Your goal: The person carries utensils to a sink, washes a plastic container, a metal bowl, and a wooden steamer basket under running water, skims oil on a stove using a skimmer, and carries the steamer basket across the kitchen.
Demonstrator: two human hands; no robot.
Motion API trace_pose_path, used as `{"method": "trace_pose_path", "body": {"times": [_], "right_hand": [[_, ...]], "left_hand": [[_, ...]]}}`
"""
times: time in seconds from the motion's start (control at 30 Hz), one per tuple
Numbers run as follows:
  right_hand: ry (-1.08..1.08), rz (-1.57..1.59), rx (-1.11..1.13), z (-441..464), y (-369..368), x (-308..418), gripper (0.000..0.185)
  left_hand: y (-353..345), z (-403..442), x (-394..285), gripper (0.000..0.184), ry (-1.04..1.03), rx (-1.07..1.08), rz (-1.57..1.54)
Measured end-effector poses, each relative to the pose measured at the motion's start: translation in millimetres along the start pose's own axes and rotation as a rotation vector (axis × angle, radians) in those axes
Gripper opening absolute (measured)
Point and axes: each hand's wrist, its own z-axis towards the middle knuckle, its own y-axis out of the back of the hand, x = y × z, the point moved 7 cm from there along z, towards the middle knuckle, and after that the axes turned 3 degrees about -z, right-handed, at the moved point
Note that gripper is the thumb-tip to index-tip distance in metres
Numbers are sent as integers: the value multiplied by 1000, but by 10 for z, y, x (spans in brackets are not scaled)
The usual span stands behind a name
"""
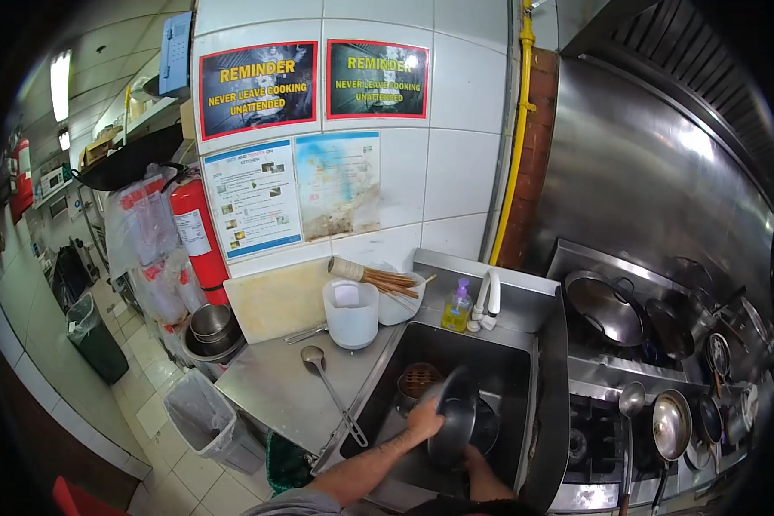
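A dark round pan [456, 420] is tipped up on its side over the sink, partly blurred. My left hand [423, 420] is closed on its left rim. At its lower edge is my right hand [473, 459], which looks closed on the pan; its fingers are partly hidden. Below and around the pan lies the dark sink basin [514, 365]. Inside it sit a brown slotted piece [420, 379] by a metal pot and, to the right of the pan, another dark round vessel [488, 427], half covered.
A ladle [322, 370] lies on the left counter beside a white container [351, 316]. Behind the sink stand a soap bottle [458, 308] and a white faucet [490, 297]. Stove burners [583, 443] and pans are at right; a bin [211, 421] stands at lower left.
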Motion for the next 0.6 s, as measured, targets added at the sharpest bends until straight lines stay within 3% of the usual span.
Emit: {"method": "trace_pose_path", "body": {"times": [0.1,0.2,0.3,0.33,0.5,0.6], "right_hand": [[38,54,33,-150,-276,123,55],[111,113,66,-309,-498,369,52],[227,199,135,-489,-759,670,48],[276,228,163,-565,-852,791,47],[524,368,318,-1235,-1383,1399,41],[633,431,398,-1516,-1549,1599,38]], "left_hand": [[-17,-175,-100,30,-116,35,80],[-179,-361,-512,24,-484,39,100],[-28,-621,-896,23,-639,101,236],[-35,-696,-919,21,-708,26,260],[180,-772,-1201,17,-735,35,321],[411,-739,-1368,11,-823,-135,321]]}}
